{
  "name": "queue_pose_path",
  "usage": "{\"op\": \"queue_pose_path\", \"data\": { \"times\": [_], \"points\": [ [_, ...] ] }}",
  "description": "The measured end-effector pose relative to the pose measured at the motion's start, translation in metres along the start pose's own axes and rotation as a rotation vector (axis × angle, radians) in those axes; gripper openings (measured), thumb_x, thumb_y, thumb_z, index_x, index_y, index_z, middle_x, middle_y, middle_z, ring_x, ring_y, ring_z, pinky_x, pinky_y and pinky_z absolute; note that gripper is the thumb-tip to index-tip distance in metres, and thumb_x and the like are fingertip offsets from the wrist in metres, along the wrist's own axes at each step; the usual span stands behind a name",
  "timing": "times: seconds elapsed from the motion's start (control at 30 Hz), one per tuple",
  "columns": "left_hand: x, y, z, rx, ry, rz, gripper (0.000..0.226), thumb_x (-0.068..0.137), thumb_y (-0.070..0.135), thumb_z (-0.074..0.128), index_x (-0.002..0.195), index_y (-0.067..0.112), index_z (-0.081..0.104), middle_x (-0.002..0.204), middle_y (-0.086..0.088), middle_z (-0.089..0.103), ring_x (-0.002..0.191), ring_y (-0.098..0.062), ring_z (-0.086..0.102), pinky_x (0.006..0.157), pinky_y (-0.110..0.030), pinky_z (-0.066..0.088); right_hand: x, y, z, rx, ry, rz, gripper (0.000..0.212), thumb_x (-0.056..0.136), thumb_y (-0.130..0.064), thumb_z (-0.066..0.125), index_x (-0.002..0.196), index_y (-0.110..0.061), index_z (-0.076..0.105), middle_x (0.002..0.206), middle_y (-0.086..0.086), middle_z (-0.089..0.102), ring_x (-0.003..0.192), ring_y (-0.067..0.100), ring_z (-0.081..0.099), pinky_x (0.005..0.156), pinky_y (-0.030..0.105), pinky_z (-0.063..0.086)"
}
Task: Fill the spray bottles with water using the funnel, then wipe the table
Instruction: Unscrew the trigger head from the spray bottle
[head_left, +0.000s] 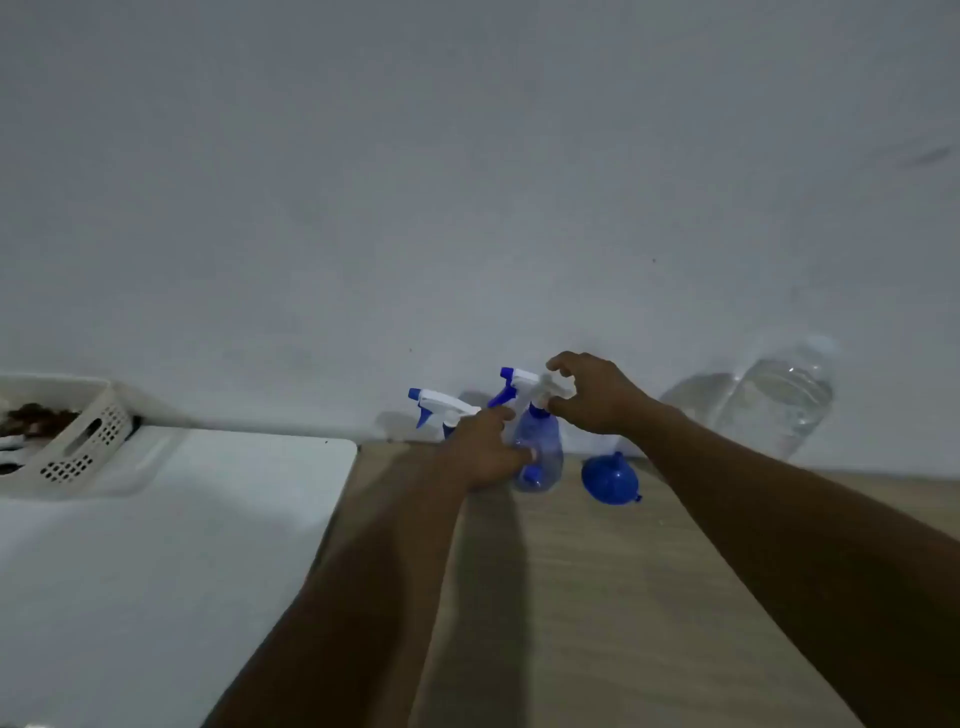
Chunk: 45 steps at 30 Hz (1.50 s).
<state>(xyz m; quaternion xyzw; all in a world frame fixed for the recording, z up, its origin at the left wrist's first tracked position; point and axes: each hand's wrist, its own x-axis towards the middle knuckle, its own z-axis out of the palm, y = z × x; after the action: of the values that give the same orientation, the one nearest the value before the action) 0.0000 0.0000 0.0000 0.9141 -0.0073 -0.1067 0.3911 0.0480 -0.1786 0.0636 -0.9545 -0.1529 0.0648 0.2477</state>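
Note:
Two clear blue spray bottles with white and blue trigger heads stand against the wall. My left hand (480, 452) grips the body of the nearer spray bottle (540, 452). My right hand (592, 395) curls its fingers around that bottle's white trigger head (530, 382). The second spray bottle (439, 405) stands just left, its body hidden behind my left hand. A blue funnel (610, 478) lies on the wooden table (597, 597), mouth down and to the right of the bottle. A large clear water bottle (774, 400) stands at the back right.
A white surface (171, 545) adjoins the table on the left. On it at the far left sits a white perforated basket (78, 441) with dark items inside. A plain pale wall runs behind everything.

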Motion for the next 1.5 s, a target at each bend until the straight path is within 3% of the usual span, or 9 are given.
{"op": "queue_pose_path", "data": {
  "times": [0.17, 0.43, 0.5, 0.6, 0.7, 1.0, 1.2, 1.37, 1.5],
  "points": [
    [0.013, -0.004, 0.017, 0.0, 0.064, -0.017, 0.071, 0.084, 0.026, 0.077, 0.145, 0.014, 0.045, 0.138, -0.007, 0.058, 0.126, -0.025, 0.057, 0.104, -0.034, 0.045, 0.017, -0.002, 0.018, -0.022, -0.004, -0.001, 0.04, 0.084, -0.019, 0.072, 0.122, -0.012, 0.06, 0.116, 0.008, 0.065, 0.101, 0.024, 0.06, 0.088, 0.037, 0.05],
    [0.011, -0.011, 0.031, -0.045, 0.013, -0.013, 0.052, 0.09, 0.021, 0.072, 0.136, 0.007, 0.051, 0.126, -0.011, 0.064, 0.117, -0.026, 0.061, 0.1, -0.031, 0.049, 0.004, -0.001, 0.038, -0.029, 0.066, -0.007, 0.023, 0.091, -0.014, 0.065, 0.113, -0.011, 0.06, 0.104, 0.008, 0.066, 0.091, 0.025, 0.061, 0.077, 0.034, 0.048],
    [0.005, -0.016, 0.031, -0.052, 0.003, -0.011, 0.056, 0.09, 0.024, 0.072, 0.139, 0.01, 0.048, 0.125, -0.008, 0.065, 0.115, -0.023, 0.063, 0.1, -0.037, 0.052, -0.005, -0.005, 0.036, -0.031, 0.062, -0.016, 0.022, 0.091, -0.014, 0.064, 0.113, -0.011, 0.06, 0.104, 0.008, 0.066, 0.089, 0.023, 0.059, 0.075, 0.032, 0.046],
    [-0.013, -0.016, 0.03, -0.086, 0.014, 0.007, 0.061, 0.087, 0.024, 0.075, 0.141, 0.016, 0.047, 0.122, -0.003, 0.065, 0.103, -0.014, 0.061, 0.088, -0.029, 0.052, -0.022, -0.015, 0.031, -0.04, 0.055, -0.019, 0.024, 0.091, -0.017, 0.064, 0.113, -0.009, 0.061, 0.105, 0.009, 0.066, 0.094, 0.027, 0.061, 0.081, 0.038, 0.05],
    [-0.039, -0.017, 0.033, -0.108, 0.033, 0.031, 0.065, 0.083, 0.031, 0.078, 0.139, 0.021, 0.049, 0.118, -0.001, 0.066, 0.103, -0.019, 0.064, 0.09, -0.036, 0.056, -0.045, -0.025, 0.031, -0.041, 0.046, -0.035, 0.024, 0.09, -0.018, 0.066, 0.112, -0.011, 0.061, 0.104, 0.007, 0.067, 0.094, 0.027, 0.062, 0.083, 0.041, 0.052],
    [-0.119, -0.048, 0.042, -0.208, 0.112, 0.045, 0.067, 0.058, 0.055, 0.084, 0.113, 0.025, 0.059, 0.108, 0.013, 0.066, 0.097, -0.009, 0.066, 0.088, -0.043, 0.057, -0.127, -0.056, 0.062, -0.017, 0.054, -0.143, 0.016, 0.089, -0.015, 0.063, 0.104, -0.012, 0.058, 0.097, 0.006, 0.066, 0.084, 0.025, 0.062, 0.073, 0.039, 0.053],
    [-0.16, -0.066, 0.057, -0.224, 0.087, 0.028, 0.058, 0.061, 0.052, 0.086, 0.111, 0.033, 0.064, 0.107, 0.016, 0.069, 0.094, -0.006, 0.069, 0.088, -0.042, 0.058, -0.175, -0.058, 0.093, -0.01, 0.096, -0.188, 0.015, 0.092, -0.023, 0.062, 0.102, -0.016, 0.053, 0.096, 0.001, 0.062, 0.076, 0.017, 0.057, 0.064, 0.029, 0.047],
    [-0.173, -0.067, 0.065, -0.252, 0.094, 0.019, 0.039, 0.067, 0.052, 0.079, 0.102, 0.041, 0.068, 0.103, 0.011, 0.074, 0.095, -0.006, 0.07, 0.088, -0.043, 0.059, -0.182, -0.06, 0.111, -0.067, 0.162, -0.178, 0.035, 0.089, -0.037, 0.068, 0.109, -0.015, 0.048, 0.102, -0.001, 0.049, 0.079, 0.014, 0.049, 0.064, 0.027, 0.044],
    [-0.173, -0.067, 0.067, -0.205, 0.115, -0.02, 0.042, 0.075, 0.037, 0.08, 0.114, 0.027, 0.07, 0.108, 0.004, 0.073, 0.1, -0.018, 0.07, 0.09, -0.04, 0.058, -0.181, -0.061, 0.12, -0.051, 0.229, -0.152, 0.026, 0.092, -0.026, 0.066, 0.106, -0.014, 0.049, 0.1, 0.0, 0.047, 0.082, 0.017, 0.05, 0.068, 0.033, 0.051]
  ]
}}
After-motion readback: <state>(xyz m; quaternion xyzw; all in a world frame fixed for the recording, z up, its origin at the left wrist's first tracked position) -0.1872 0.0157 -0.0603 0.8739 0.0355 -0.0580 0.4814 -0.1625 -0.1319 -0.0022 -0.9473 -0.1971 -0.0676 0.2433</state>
